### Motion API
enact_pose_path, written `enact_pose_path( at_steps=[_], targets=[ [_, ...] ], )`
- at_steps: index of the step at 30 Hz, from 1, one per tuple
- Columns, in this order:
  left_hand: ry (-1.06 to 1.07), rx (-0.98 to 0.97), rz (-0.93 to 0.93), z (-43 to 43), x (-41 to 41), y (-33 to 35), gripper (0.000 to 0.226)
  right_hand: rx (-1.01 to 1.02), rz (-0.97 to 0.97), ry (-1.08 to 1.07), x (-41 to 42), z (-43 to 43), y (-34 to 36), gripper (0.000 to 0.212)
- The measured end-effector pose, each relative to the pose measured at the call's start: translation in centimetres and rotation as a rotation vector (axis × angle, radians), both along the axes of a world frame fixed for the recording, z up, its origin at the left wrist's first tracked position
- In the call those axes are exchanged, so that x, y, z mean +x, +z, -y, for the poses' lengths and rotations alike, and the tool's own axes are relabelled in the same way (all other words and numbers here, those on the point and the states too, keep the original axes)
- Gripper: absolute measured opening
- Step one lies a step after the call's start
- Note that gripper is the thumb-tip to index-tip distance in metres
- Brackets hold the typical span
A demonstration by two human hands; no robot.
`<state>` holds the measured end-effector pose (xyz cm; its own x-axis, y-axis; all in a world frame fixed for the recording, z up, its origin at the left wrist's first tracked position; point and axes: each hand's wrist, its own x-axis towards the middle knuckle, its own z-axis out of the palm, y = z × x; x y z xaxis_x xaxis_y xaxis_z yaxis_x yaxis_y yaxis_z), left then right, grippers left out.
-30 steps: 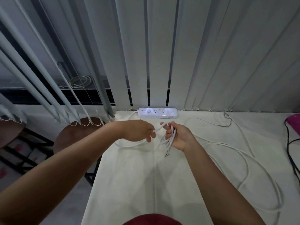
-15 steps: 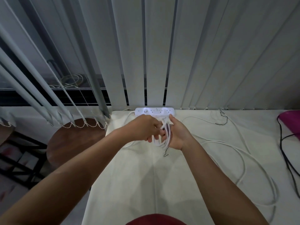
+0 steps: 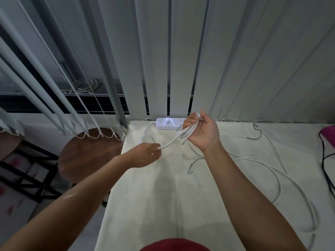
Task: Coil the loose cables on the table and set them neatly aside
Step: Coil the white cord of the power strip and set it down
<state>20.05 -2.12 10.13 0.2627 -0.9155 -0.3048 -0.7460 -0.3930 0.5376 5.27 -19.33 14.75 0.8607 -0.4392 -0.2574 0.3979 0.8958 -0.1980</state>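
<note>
White cable (image 3: 170, 142), left hand (image 3: 145, 156) now apart

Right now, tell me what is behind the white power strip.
Vertical blinds hang directly behind the power strip, with dark gaps between slats. Its right end is covered by the right hand gripping the looped white cable, so nothing behind there shows.

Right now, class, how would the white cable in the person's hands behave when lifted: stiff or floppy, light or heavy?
Probably floppy: the white cable sags in a curve between the left hand and the right hand. Likely springy: its folds fan out of the right hand, so it may uncoil if released. Seemingly light: a pinch holds it.
</note>
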Motion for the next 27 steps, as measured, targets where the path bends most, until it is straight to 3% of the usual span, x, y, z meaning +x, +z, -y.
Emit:
enact_pose_path(
  at_steps=[6,10,17,22,27],
  targets=[
    [-0.055,-0.02,0.276,1.4,3.8,-2.0,0.031,-0.084,0.212,0.226,-1.0,1.3,1.9,0.025],
    [-0.169,-0.119,0.406,4.9,5.9,-0.9,0.034,-0.342,0.205,0.512,-2.6,1.5,2.5,0.025],
    [-0.223,-0.16,0.532,10.6,8.1,1.9,0.024,-0.953,-0.12,0.89,-2.8,0.7,1.8,0.018],
    [-0.157,-0.115,0.457,12.0,9.4,3.5,0.019,-1.012,-0.326,0.885,-1.5,-1.2,-0.2,0.014],
    [-0.206,-0.08,0.501,12.9,8.7,4.8,0.028,-1.222,-0.755,0.865,1.0,-3.5,-3.2,0.015]
  ],
)
